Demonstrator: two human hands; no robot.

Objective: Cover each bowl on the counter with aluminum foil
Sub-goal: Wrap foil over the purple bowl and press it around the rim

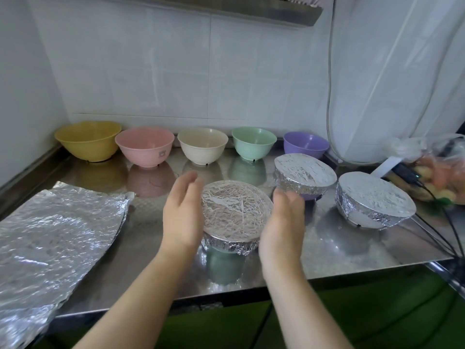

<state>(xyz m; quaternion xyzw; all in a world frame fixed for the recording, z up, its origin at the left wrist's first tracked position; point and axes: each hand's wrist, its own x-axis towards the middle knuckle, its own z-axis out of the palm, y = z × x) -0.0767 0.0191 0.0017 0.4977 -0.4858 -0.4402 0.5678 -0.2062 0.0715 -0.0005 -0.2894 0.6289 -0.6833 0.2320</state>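
**Both hands flank a foil-capped bowl at the front of the steel surface**

The foil-covered green bowl (232,217) stands near the front edge of the steel surface (339,248), and everything else is placed from it. The left hand (182,210) is just left of its rim, palm turned toward it, fingers (187,183) straight and together, clamped on nothing; the right hand (280,222) is just right of its rim, palm inward, fingers straight and together, also holding nothing; whether either palm touches the foil cannot be told.

Behind it and to the right sits a second covered bowl (304,176), purple below its foil; further right, well apart, a third covered bowl (375,199). Well to its left lies a loose foil sheet (55,227), crinkled, hanging over the front edge.

Behind it, along the wall, stand five uncovered bowls: yellow bowl (88,141), pink bowl (144,146), cream bowl (202,144), mint bowl (254,142), purple bowl (305,144).
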